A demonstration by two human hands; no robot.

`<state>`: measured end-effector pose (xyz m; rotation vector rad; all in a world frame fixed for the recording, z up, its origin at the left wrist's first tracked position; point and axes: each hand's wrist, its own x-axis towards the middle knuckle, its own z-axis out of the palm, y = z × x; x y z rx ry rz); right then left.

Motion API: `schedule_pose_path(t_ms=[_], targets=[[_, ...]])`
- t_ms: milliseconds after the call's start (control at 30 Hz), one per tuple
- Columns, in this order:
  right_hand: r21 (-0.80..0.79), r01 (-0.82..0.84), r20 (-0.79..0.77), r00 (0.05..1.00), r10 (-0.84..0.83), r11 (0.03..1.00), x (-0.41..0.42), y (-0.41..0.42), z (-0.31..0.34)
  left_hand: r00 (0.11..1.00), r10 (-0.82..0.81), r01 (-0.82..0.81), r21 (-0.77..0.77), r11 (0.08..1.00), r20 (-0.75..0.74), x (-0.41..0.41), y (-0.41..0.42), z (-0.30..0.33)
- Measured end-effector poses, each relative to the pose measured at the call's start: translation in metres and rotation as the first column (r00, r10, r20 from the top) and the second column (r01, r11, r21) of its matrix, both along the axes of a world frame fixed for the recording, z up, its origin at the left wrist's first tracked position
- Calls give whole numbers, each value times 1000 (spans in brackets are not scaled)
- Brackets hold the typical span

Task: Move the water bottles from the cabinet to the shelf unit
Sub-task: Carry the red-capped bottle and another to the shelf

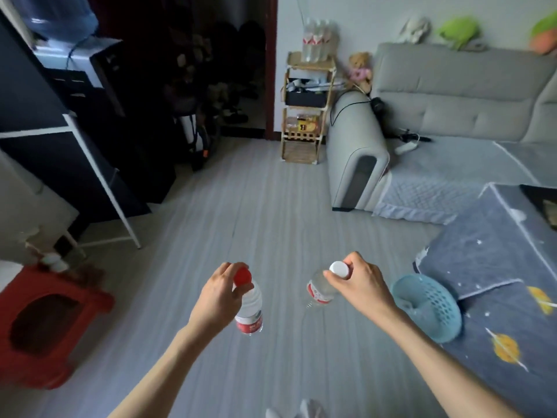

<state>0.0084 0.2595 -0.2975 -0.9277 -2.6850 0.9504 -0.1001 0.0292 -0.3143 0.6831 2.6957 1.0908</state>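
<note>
Two hands closed, left hand (221,292) gripping red-capped bottle (248,309), right hand (360,285) white-capped bottle (321,289)

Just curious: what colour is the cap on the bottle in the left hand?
Red cap, seen in the head view; the left hand holds that bottle.

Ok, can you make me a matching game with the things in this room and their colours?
Things:
1. stool
2. basket
3. sofa
4. cap in the right hand

Colours:
A. white
B. red
C. grey
D. light blue

Pairs: 1-B, 2-D, 3-C, 4-A
</note>
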Motion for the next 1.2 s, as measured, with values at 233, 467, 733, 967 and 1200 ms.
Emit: schedule_pose_path(t_ms=[233,467,733,967,1200], targets=[[50,-32,21,999,31,998,-109,96,-5,997,-55,58,-50,997,58,-121,113,-2],[75,-126,-11,992,127,989,-243,219,7,996,-21,26,-54,998,84,-244,232,9],[73,-94,-68,993,99,993,-396,327,29,999,11,-12,22,1000,51,-387,338,39],[49,-31,-76,997,34,998,-539,414,23,999,-27,26,33,999,45,-531,419,27],[32,6,-40,999,-4,999,-680,497,35,993,-117,117,26,993,25,-691,519,38]])
